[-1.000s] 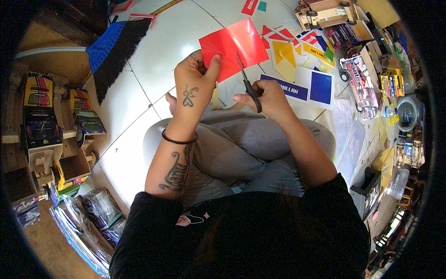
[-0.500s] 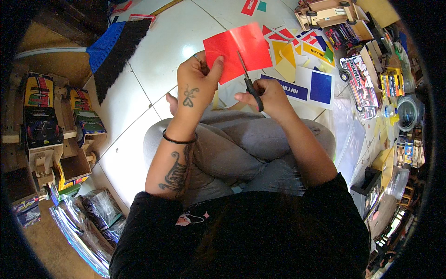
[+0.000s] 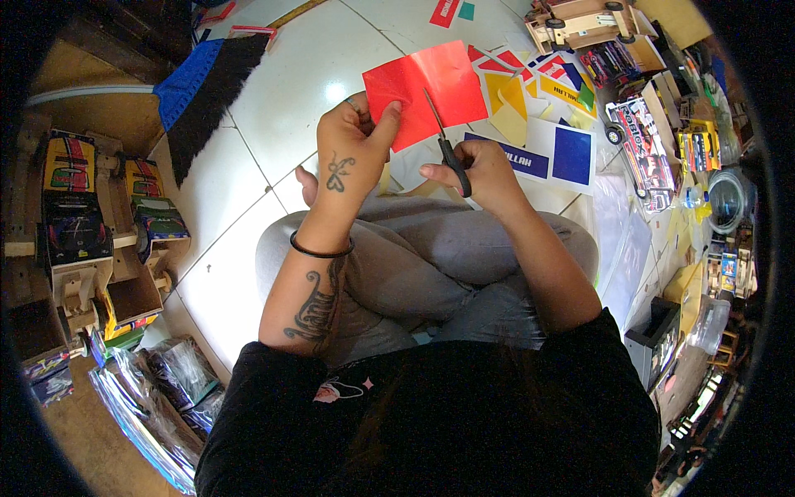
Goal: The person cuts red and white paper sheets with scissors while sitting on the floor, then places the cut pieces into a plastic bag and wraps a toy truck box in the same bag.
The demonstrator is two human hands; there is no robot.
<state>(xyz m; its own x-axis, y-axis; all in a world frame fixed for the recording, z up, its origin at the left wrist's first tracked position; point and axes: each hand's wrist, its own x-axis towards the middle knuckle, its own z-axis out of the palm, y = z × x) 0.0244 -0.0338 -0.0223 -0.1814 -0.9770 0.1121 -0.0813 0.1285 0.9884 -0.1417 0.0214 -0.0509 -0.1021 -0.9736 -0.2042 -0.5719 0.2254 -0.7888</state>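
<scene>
A glossy red sheet is pinched along its left side by my left hand, the thumb lying on its face. Black-handled scissors sit in my right hand, with thumb and fingers at the handle loops. Their blade lies across the front of the sheet, pointing up and away from me. I cannot tell whether the second blade is behind the sheet. Just beyond my right hand, a white sheet with two dark blue printed rectangles lies on the floor.
Cut yellow, red and white pieces are strewn at the far right. Toy trucks line the right side, and more wooden trucks stand at the left. A black-bristled broom head rests on the tiled floor.
The scissors have shifted very slightly downward, with my right hand. My left hand and the red sheet stay nearly in place.
</scene>
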